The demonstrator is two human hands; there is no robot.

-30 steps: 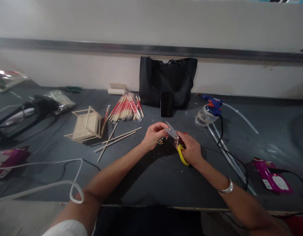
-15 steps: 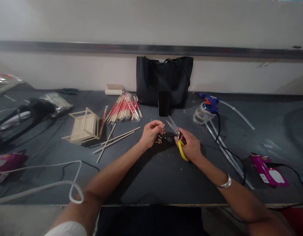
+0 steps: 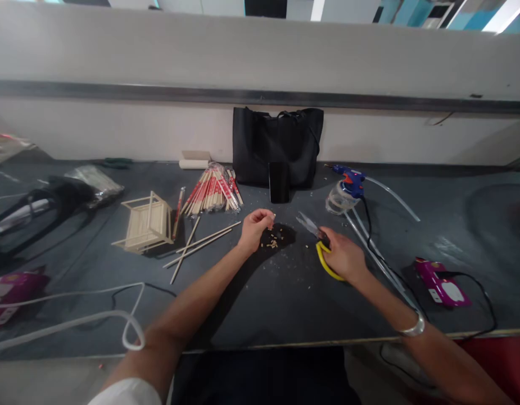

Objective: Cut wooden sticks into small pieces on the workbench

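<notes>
My right hand [image 3: 343, 256] grips yellow-handled scissors [image 3: 309, 224], their blades pointing up and left over the dark table. Pinched fingers of my left hand [image 3: 256, 226] hold a tiny pale piece that pokes out at the tips; its kind is too small to make out. Just below that hand lie several short cut bits of wood [image 3: 273, 243]. To the left, loose thin sticks [image 3: 203, 243] cross one another. Beyond them stands a small chair-like frame [image 3: 147, 224] built from sticks.
Red-wrapped chopsticks [image 3: 211, 190] lie behind my left hand. A phone [image 3: 279, 183] leans on a black bag [image 3: 276, 143]. At right are a blue glue gun [image 3: 350, 179] on a clear tape roll [image 3: 342, 198], glue sticks [image 3: 378, 259] and a magenta power box [image 3: 441, 284] with a cord.
My right hand has moved right with the scissors, away from my left hand. The left hand keeps its pinch. The camera view has tilted up slightly.
</notes>
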